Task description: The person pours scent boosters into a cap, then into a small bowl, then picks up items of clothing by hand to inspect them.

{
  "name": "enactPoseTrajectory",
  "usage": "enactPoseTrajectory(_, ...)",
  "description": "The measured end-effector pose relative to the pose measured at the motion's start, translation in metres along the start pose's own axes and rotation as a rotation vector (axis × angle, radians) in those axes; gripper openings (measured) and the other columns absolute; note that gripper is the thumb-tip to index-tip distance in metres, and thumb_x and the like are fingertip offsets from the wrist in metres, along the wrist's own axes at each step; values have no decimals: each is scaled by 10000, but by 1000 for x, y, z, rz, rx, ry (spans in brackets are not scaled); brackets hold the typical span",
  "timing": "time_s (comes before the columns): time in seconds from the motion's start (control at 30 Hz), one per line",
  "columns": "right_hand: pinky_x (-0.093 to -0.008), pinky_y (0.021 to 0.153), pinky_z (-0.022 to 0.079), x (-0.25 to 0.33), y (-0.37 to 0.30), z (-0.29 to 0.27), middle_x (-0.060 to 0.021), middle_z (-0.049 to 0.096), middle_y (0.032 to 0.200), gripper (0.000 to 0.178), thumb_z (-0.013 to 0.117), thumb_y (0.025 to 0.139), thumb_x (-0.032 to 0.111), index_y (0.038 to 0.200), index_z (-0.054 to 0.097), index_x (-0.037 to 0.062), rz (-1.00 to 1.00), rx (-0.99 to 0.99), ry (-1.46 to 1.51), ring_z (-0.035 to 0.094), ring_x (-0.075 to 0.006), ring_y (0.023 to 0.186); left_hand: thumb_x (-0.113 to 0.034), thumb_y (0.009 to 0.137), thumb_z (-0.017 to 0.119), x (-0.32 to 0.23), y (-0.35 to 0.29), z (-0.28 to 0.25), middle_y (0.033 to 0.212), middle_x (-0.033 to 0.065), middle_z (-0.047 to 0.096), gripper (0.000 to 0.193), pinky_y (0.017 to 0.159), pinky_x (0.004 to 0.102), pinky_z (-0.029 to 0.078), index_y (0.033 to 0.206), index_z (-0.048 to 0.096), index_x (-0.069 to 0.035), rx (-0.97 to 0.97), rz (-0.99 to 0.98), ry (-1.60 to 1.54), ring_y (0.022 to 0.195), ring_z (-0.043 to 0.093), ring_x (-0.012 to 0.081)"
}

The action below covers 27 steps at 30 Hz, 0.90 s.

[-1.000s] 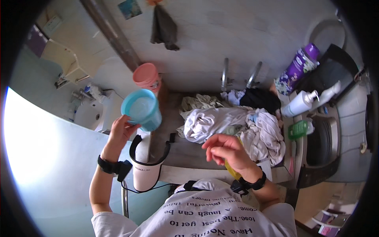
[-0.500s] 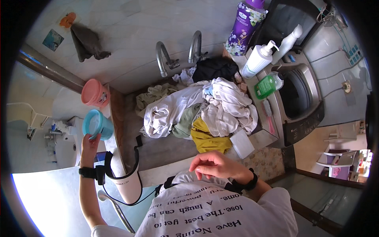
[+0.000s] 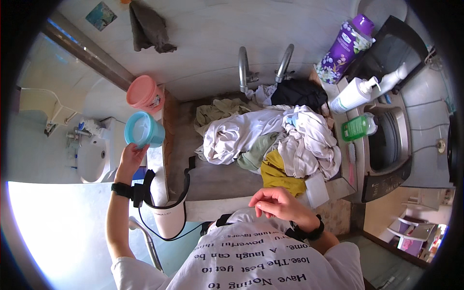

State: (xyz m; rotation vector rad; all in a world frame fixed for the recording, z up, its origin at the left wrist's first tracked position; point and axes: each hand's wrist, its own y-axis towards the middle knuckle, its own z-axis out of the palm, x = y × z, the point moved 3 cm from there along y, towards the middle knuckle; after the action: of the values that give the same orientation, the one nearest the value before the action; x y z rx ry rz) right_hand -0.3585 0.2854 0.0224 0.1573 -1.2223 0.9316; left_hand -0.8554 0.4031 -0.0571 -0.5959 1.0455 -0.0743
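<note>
My left hand [image 3: 129, 159] is raised at the left and grips a light blue plastic cup [image 3: 143, 130] by its base, just below a pink cup [image 3: 144, 93] that sits on the sink's corner ledge. My right hand [image 3: 276, 202] hovers close to my chest with fingers loosely curled and nothing in it, just in front of the sink's near rim [image 3: 212, 208]. A heap of white, green, yellow and black clothes [image 3: 270, 137] fills the concrete sink below two metal taps [image 3: 263, 65].
A purple bottle [image 3: 344, 46], a white pump bottle [image 3: 354, 94] and a green bottle [image 3: 358, 127] stand right of the sink beside a top-load washing machine [image 3: 389, 145]. A white appliance with a black cord [image 3: 164, 212] hangs at the sink's front. A white washbasin [image 3: 92, 154] is at left.
My view has swung so the sink sits centred. My left hand has kept the blue cup raised near the pink cup. My right hand has drawn back from the clothes toward my chest.
</note>
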Motion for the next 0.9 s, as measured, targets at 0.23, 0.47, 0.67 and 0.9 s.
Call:
enactPoseTrajectory(0.23, -192, 543, 423, -2, 11, 2, -8, 622, 749, 129, 513, 908, 82, 973, 606, 20, 39, 0, -64, 521, -36, 620, -51, 847, 485, -2, 6, 3, 966, 228, 586, 186, 913, 384, 530, 927, 503, 116, 6, -19, -20, 957, 605, 352)
enactPoseTrajectory(0.47, -188, 550, 424, -3, 18, 1, -20, 618, 768, 132, 516, 919, 85, 988, 602, 11, -26, -34, -69, 533, -41, 638, -78, 875, 525, -6, 13, -2, 957, 223, 588, 203, 895, 371, 536, 949, 506, 111, -1, -31, -14, 960, 609, 344)
enactPoseTrajectory(0.67, -193, 544, 428, -10, 17, -6, -23, 612, 777, 129, 504, 927, 72, 990, 593, 3, -41, -131, -132, 551, -46, 661, -160, 940, 524, -6, 18, -5, 985, 170, 601, 249, 966, 351, 481, 1027, 509, 73, 103, 78, 91, 1000, 590, 260)
enactPoseTrajectory(0.9, -209, 510, 389, -4, -3, -15, -24, 585, 691, 111, 508, 910, 29, 1002, 570, 17, -369, -494, -287, 494, -60, 551, -284, 899, 605, -7, 14, -18, 1057, 153, 579, 328, 984, 382, 454, 1016, 570, 20, 213, -130, 43, 1081, 545, 280)
